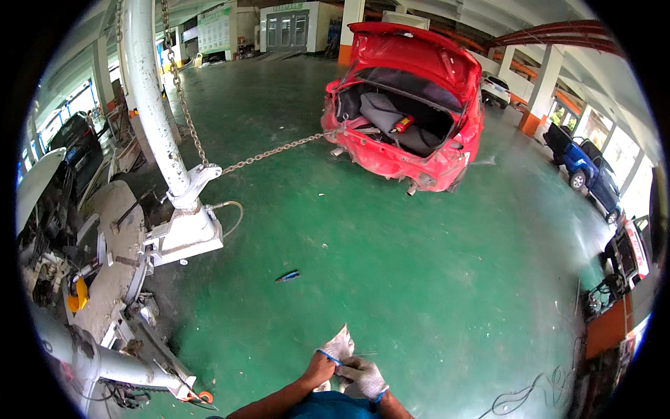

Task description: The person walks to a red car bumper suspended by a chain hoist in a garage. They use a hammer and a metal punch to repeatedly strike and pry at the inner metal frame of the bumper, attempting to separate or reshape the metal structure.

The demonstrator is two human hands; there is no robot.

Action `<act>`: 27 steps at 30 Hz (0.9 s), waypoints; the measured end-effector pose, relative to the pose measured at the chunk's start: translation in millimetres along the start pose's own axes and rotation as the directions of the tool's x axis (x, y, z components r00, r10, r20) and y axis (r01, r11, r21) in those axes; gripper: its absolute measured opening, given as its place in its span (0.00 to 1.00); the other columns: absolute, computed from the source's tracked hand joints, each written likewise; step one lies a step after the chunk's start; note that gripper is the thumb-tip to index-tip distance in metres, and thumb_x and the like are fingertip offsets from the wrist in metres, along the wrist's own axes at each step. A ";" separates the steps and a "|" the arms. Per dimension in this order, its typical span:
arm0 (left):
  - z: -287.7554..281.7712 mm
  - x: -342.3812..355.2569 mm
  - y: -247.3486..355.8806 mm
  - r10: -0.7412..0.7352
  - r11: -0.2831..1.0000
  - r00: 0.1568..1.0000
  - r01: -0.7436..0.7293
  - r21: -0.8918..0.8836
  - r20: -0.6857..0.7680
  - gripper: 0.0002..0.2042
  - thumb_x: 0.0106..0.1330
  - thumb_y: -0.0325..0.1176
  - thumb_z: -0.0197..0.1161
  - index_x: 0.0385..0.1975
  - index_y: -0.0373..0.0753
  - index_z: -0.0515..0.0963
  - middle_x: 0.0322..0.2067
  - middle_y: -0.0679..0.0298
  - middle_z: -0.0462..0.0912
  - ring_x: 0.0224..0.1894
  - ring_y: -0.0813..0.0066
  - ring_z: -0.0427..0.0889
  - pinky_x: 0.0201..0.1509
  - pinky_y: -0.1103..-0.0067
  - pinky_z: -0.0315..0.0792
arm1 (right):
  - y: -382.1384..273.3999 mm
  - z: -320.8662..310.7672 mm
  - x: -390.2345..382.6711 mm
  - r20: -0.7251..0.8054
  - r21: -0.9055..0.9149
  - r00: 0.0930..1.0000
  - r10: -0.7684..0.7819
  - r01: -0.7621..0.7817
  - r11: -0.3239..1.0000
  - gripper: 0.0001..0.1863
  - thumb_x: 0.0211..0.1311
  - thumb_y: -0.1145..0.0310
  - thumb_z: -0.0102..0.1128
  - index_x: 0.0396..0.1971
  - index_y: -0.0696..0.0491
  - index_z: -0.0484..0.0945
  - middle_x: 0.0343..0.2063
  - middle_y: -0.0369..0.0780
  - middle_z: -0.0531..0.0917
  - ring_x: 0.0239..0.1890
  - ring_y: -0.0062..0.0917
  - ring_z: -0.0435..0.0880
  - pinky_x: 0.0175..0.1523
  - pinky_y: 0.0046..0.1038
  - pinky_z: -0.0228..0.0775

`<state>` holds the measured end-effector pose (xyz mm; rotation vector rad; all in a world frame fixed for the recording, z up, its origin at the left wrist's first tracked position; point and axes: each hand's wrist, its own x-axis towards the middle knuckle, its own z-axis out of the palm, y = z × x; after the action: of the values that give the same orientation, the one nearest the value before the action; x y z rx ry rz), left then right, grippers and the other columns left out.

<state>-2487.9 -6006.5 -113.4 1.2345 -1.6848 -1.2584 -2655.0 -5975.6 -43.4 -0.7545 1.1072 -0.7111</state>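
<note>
At 6 o'clock, nearest, the left hand (335, 351) sits inside a pale glove (340, 341), its long axis running from the blue-edged cuff toward fingertips pointing about 12 o'clock; whether the fingers curl inside, I cannot tell. The right hand (363, 378), also gloved, pinches that cuff. Beyond, toward 11 o'clock, a slim blue tool (287, 276) lies on the green floor (419, 279). Farther, a chain (279, 149) links the white post (159, 112) at 10 to the red car (398, 162) at 1.
</note>
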 end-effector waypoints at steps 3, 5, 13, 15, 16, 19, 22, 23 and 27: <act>-13.5 50.5 -41.3 -0.134 0.984 0.990 0.129 -0.120 -0.037 0.22 0.66 0.25 0.54 0.61 0.35 0.72 0.54 0.52 0.81 0.57 0.60 0.80 0.63 0.70 0.71 | -14.2 -11.4 68.9 0.032 -0.060 0.998 -0.058 0.060 0.996 0.13 0.65 0.66 0.67 0.40 0.62 0.83 0.28 0.35 0.82 0.28 0.17 0.77 0.34 0.22 0.69; -8.1 83.8 -93.2 -0.160 0.966 0.968 0.113 -0.233 -0.193 0.18 0.68 0.27 0.56 0.58 0.34 0.73 0.48 0.58 0.82 0.53 0.70 0.80 0.62 0.74 0.72 | -33.8 -19.8 114.1 0.062 -0.127 0.998 -0.024 0.031 0.991 0.13 0.65 0.65 0.67 0.38 0.63 0.83 0.28 0.36 0.82 0.29 0.17 0.77 0.34 0.22 0.70; -77.5 294.8 -17.9 -0.093 0.794 0.994 0.109 0.598 -0.058 0.10 0.70 0.33 0.57 0.44 0.33 0.72 0.34 0.55 0.77 0.39 0.61 0.79 0.41 0.68 0.74 | -174.3 -70.7 276.7 0.228 -0.319 0.972 0.050 0.027 0.947 0.19 0.66 0.61 0.66 0.47 0.61 0.81 0.33 0.38 0.83 0.33 0.20 0.79 0.40 0.25 0.74; -85.0 340.6 -19.9 0.071 0.847 0.981 0.037 0.531 -0.181 0.11 0.69 0.34 0.56 0.43 0.34 0.74 0.36 0.57 0.81 0.43 0.58 0.81 0.49 0.67 0.75 | -214.3 -82.3 312.5 0.261 -0.413 0.965 0.006 0.106 0.905 0.19 0.66 0.61 0.66 0.48 0.61 0.81 0.34 0.38 0.84 0.35 0.20 0.80 0.42 0.25 0.75; -84.7 358.1 -11.2 0.090 0.939 0.967 -0.003 0.344 -0.239 0.11 0.68 0.35 0.56 0.43 0.35 0.75 0.37 0.58 0.82 0.44 0.58 0.82 0.51 0.67 0.75 | -204.0 -97.6 342.6 0.295 -0.311 0.953 -0.074 0.169 0.935 0.19 0.67 0.60 0.65 0.49 0.59 0.81 0.37 0.40 0.86 0.39 0.21 0.83 0.47 0.26 0.77; -111.8 436.5 0.1 0.080 0.486 0.989 -0.148 0.861 0.125 0.11 0.67 0.37 0.57 0.44 0.40 0.77 0.39 0.62 0.83 0.47 0.62 0.82 0.60 0.64 0.71 | -248.1 -103.7 381.6 0.270 -0.485 0.954 -0.130 0.251 0.838 0.21 0.67 0.59 0.64 0.51 0.59 0.81 0.42 0.43 0.87 0.42 0.23 0.84 0.51 0.27 0.77; -129.3 510.0 -1.2 -0.069 0.073 0.946 -0.313 0.947 0.318 0.11 0.68 0.40 0.57 0.45 0.45 0.77 0.39 0.64 0.83 0.49 0.65 0.82 0.64 0.61 0.68 | -281.9 -117.6 418.9 0.238 -0.596 0.970 -0.053 0.189 0.780 0.22 0.67 0.58 0.64 0.53 0.59 0.81 0.46 0.46 0.87 0.47 0.26 0.85 0.54 0.30 0.77; -136.9 529.3 -1.6 -0.094 0.096 0.936 -0.332 0.938 0.341 0.11 0.68 0.40 0.57 0.47 0.46 0.77 0.41 0.64 0.83 0.51 0.65 0.81 0.65 0.61 0.67 | -297.9 -119.0 430.6 0.231 -0.631 0.972 -0.036 0.178 0.755 0.22 0.67 0.58 0.64 0.53 0.59 0.80 0.46 0.46 0.86 0.47 0.27 0.85 0.54 0.30 0.77; -164.5 618.1 -20.4 -0.108 0.115 0.857 -0.494 0.862 0.505 0.17 0.69 0.42 0.56 0.56 0.51 0.72 0.56 0.62 0.77 0.62 0.61 0.74 0.70 0.57 0.62 | -319.4 -132.6 488.3 0.202 -0.536 0.972 -0.119 0.211 0.818 0.23 0.66 0.60 0.65 0.55 0.59 0.79 0.47 0.48 0.86 0.48 0.27 0.86 0.56 0.30 0.76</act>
<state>-2525.2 -6645.1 -93.1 1.2588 -3.2014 0.0540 -2680.1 -6573.0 -64.3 -1.3991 1.1170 -0.4555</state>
